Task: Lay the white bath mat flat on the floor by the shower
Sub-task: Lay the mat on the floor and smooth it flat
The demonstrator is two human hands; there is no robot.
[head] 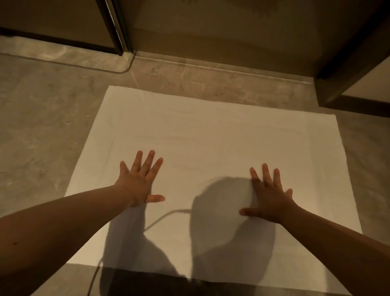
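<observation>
A view looking down from a person's head at a white rectangular cloth bath mat [212,135] spread out flat on a grey-brown mottled stone floor [34,123]. The mat fills the middle of the view, its far edge near a low raised threshold [215,67] that runs across the floor. Beyond the threshold, a dark metal door frame [114,21] with a glass panel stands at the upper left, and a dark-edged wall or cabinet corner [349,65] stands at the upper right.

Both bare forearms reach forward from the bottom corners. The left hand [139,181] lies palm down on the left half of the mat, fingers spread and straight, thumb pointing inward; it grips nothing. The right hand [270,196] lies palm down on the right half in the same way, fingers splayed, thumb pointing inward, gripping nothing. The hands are well apart, with bare mat between them.

Dark shadows of the person's head and arms fall across the near half of the mat, along with a thin curved shadow line like that of a cord. The light is warm and dim.
</observation>
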